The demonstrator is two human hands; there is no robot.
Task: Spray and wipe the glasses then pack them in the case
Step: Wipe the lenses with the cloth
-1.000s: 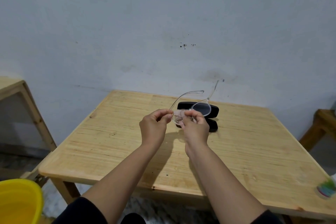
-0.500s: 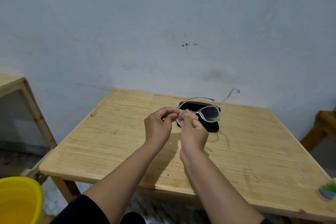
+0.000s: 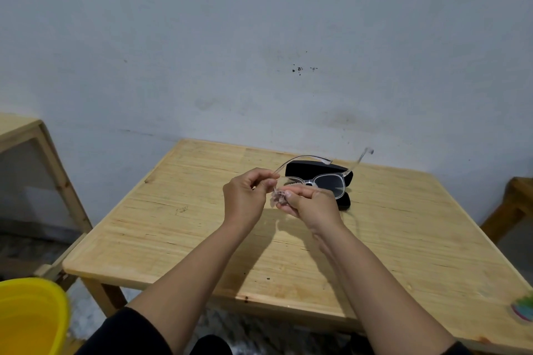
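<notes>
Over the wooden table (image 3: pixel 173 239) we've got the clear-framed glasses (image 3: pixel 323 181) up above the black case (image 3: pixel 302 170), left hand (image 3: pixel 245 199) pinching one temple, right hand (image 3: pixel 311 204) pinching a crumpled cloth (image 3: pixel 277 196) onto a lens.

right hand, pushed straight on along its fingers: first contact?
Likely the left hand: the right hand points leftward with the cloth, almost touching it. Depth unclear.

A: What are the glasses (image 3: pixel 326 181) made of?
B: Clear, glossy plastic; the case (image 3: pixel 317 171) is black and matt.
A: And the table (image 3: pixel 178 228)?
B: Pale wood, smooth, visibly grained. The cloth (image 3: pixel 278 196) looks thin and crumpled.
</notes>
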